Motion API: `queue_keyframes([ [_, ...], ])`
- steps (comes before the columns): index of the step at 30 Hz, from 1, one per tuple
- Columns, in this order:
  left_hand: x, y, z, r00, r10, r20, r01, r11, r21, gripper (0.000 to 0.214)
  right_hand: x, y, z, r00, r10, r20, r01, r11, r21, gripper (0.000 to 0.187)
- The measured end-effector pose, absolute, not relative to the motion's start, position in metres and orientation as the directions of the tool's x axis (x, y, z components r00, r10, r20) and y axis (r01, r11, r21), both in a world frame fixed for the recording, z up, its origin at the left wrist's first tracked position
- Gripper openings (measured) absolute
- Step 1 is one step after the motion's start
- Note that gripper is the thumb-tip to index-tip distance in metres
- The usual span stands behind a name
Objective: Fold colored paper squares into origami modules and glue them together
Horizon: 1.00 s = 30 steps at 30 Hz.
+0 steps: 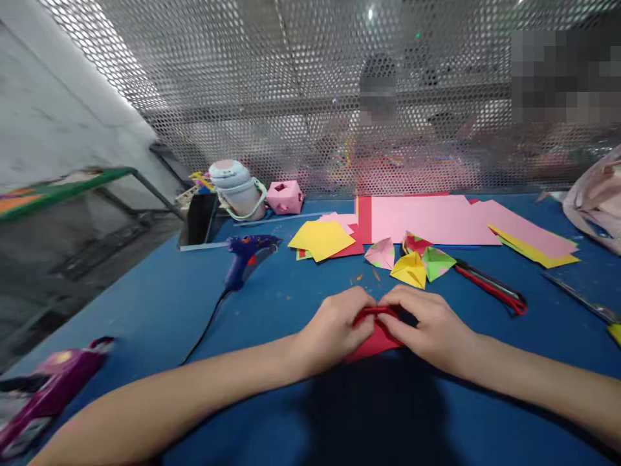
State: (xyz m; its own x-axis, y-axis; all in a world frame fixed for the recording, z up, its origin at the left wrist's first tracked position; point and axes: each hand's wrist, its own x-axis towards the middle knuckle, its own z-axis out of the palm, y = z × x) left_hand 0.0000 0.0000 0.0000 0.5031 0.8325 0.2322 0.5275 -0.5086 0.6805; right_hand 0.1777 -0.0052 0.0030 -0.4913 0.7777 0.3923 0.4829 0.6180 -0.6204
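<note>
Both my hands meet over a folded piece of red paper lying on the blue table. My left hand pinches its left side with curled fingers. My right hand presses and pinches its right side; the paper's upper edge is bent up between the fingertips. Just beyond the hands lie folded paper shapes: a pink one, a yellow one and a green one.
A blue glue gun with its black cord lies left of centre. Red-handled scissors, pink sheets, yellow sheets, a pink paper box, a white bottle, a purple tool and a perforated screen with people behind it.
</note>
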Motion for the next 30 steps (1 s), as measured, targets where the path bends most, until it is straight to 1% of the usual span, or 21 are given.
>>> queue_keyframes([
  [3, -0.001, 0.004, 0.003, 0.376, 0.906, 0.194, 0.518, -0.379, 0.767, 0.010, 0.177, -0.006, 0.003, -0.460, 0.830, 0.314, 0.515, 0.538, -0.667, 0.018],
  [6, 0.001, 0.008, 0.001, 0.298, 0.953, 0.052, 0.447, -0.187, 0.875, 0.004, 0.178, -0.004, 0.000, -0.412, 0.854, 0.317, 0.523, 0.507, -0.685, 0.018],
  [9, 0.004, 0.009, -0.002, 0.302, 0.950, -0.083, 0.361, -0.033, 0.932, 0.005, 0.179, -0.001, -0.004, -0.358, 0.862, 0.360, 0.529, 0.504, -0.683, 0.016],
  [11, 0.005, 0.008, -0.004, 0.312, 0.943, -0.112, 0.348, -0.004, 0.937, 0.005, 0.179, -0.001, -0.004, -0.357, 0.860, 0.364, 0.518, 0.507, -0.689, 0.016],
  [15, 0.004, 0.006, -0.004, 0.338, 0.936, -0.094, 0.404, -0.054, 0.913, 0.006, 0.178, -0.001, -0.001, -0.407, 0.836, 0.368, 0.468, 0.537, -0.702, 0.013],
  [20, 0.004, 0.003, -0.008, 0.414, 0.910, -0.012, 0.476, -0.205, 0.855, 0.013, 0.176, -0.003, 0.001, -0.449, 0.765, 0.462, 0.410, 0.635, -0.654, 0.010],
  [23, 0.005, 0.001, -0.008, 0.466, 0.884, 0.038, 0.509, -0.304, 0.805, 0.015, 0.175, -0.005, 0.000, -0.471, 0.735, 0.487, 0.388, 0.669, -0.634, 0.008],
  [26, 0.006, -0.001, -0.007, 0.511, 0.858, 0.048, 0.524, -0.355, 0.774, 0.015, 0.175, -0.005, 0.000, -0.487, 0.739, 0.466, 0.385, 0.661, -0.644, 0.012],
  [30, 0.006, -0.001, -0.004, 0.503, 0.864, 0.032, 0.522, -0.333, 0.785, 0.017, 0.175, -0.005, 0.002, -0.481, 0.775, 0.410, 0.382, 0.606, -0.698, 0.015],
])
